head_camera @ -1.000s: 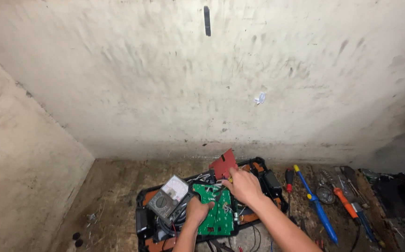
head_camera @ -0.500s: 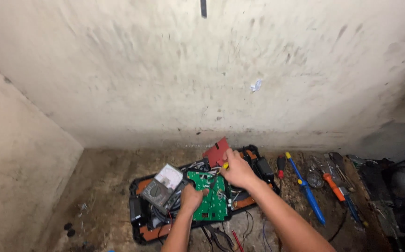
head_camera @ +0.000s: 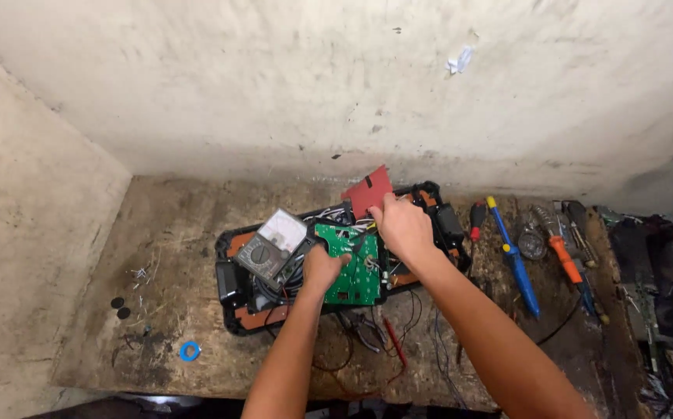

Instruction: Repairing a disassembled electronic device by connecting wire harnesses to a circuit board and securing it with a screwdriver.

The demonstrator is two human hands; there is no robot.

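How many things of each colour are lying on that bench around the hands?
Green: 1, circuit board
Red: 2, card, probe
Blue: 2, long tool, small ring
Orange: 1, tool handle
Grey: 1, meter
Total: 7, among those I can tell apart.

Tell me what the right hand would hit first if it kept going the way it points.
The right hand points up and left toward the wall. Its fingertips are already at the red card standing on the black tray, so the card comes first; beyond it, probably the wall.
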